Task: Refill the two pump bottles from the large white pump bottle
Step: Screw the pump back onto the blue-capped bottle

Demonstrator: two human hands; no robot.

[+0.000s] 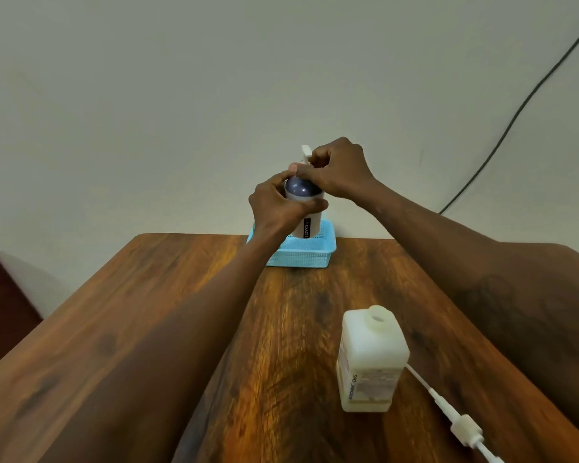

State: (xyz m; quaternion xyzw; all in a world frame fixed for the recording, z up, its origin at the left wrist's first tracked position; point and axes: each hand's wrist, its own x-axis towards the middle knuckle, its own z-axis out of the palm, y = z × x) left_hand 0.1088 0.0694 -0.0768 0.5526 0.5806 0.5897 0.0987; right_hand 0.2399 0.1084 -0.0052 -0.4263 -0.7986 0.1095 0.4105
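The wooden bench (147, 329) carries everything. On its near right part stands the large white pump bottle (368, 362), with its neck open. I think the main danger is here. The right forearm passes just beside it, and if the arm is pulled back carelessly it could knock the bottle over and spill the liquid. Its removed pump (465, 431) lies flat on the bench to the right of the bottle, near the edge. It could be pushed off, or its tube could leave drops on the wood.

At the far edge sits a blue basket (301, 255). The small pump bottle (306, 222) is in it or just above it; the basket wall hides the bottle's base. The basket looks light, so a strong twist could drag or tip it.

The left hand (274, 205) has its fingers curled around the upper body of the small bottle. The fingers of the right hand (338, 172) pinch the pump top. A second small bottle is not visible.

Both bottles have their long axis about vertical, with the neck upward. The small bottle's spout (306, 151) points away, toward the wall. The removed pump's long axis runs from the large bottle's base toward the near right corner.
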